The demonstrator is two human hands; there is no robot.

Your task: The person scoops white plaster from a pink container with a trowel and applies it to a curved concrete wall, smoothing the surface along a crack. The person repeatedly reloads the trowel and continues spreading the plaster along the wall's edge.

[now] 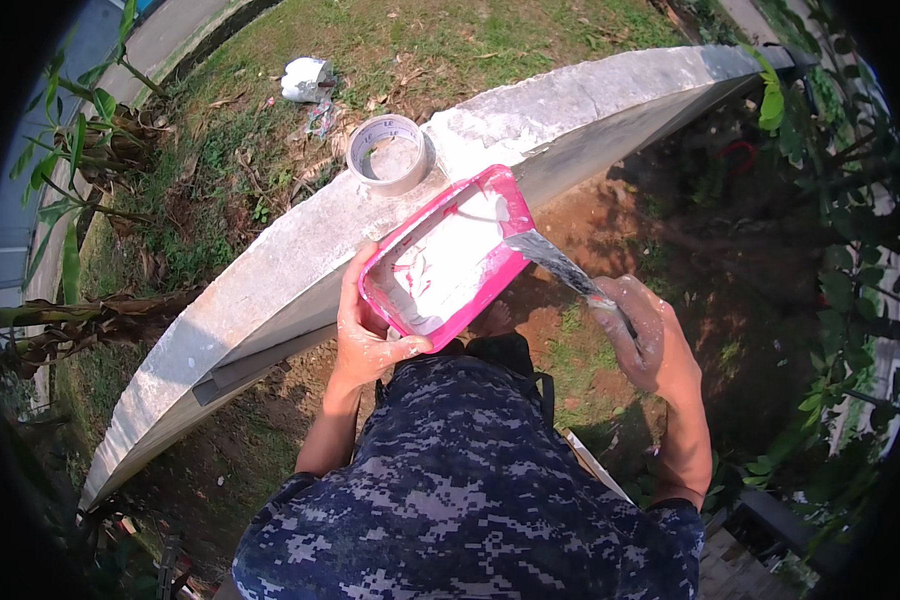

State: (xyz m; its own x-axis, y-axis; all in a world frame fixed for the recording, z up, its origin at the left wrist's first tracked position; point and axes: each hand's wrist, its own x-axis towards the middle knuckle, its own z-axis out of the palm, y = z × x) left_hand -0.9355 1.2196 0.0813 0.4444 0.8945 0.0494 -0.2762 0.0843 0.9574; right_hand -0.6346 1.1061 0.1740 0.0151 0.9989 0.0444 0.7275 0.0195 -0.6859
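**Head view: spill and drip hazards at the pink tray**

Head view shows the left hand (367,335) closed on the near left corner of a pink rectangular tray (448,258), thumb over the rim, fingers beneath. The tray sits at frame centre, tilted, its far end touching or just above the curved concrete wall top (270,270); which of the 2 cannot be told. White putty or paint coats its floor.

The right hand (638,335), smeared white, is wrapped around the handle of a flat scraper blade (558,262), whose tip meets the tray's right rim.

Hazards, as judged:
1. Tray held by 1 corner only. Blade pressure on the right rim could twist it out of the grip and dump the contents onto the red soil (610,215) below.
2. Wet coating on the right hand could let the handle slip.
3. Material dragged over the rim may drip onto the camouflage-pattern garment (470,480).
4. An open tin (390,152) stands on the wall just beyond the tray, upper centre; a tray swing could knock it onto the grass (270,130).
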